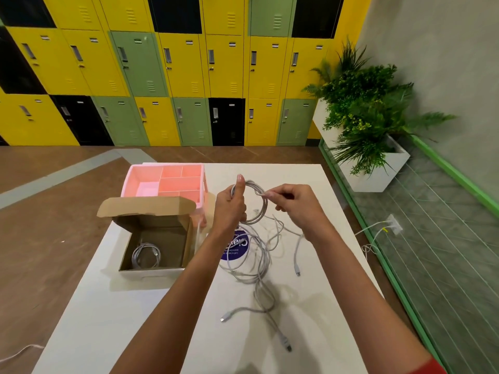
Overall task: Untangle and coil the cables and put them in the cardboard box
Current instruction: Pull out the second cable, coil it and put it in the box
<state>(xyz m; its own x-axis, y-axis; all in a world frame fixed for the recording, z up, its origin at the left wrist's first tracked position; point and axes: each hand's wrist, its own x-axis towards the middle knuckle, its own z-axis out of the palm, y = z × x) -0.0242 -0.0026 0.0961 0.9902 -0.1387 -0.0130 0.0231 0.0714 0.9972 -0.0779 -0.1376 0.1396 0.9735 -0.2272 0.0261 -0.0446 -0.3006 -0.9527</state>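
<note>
Cardboard box open above (flap back); pink organizer behind, possibly touching.

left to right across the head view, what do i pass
box → left hand → right hand → plant; the coil held by both hands overlaps them, so it is left out.

- Round blue sticker on the white table: large white letters, upside down from here, begin "Cla"; the rest is hidden.
- Same sticker, smaller line: "Let's keep"; the remaining print is illegible.
- Locker door labels: too small to read.
</note>
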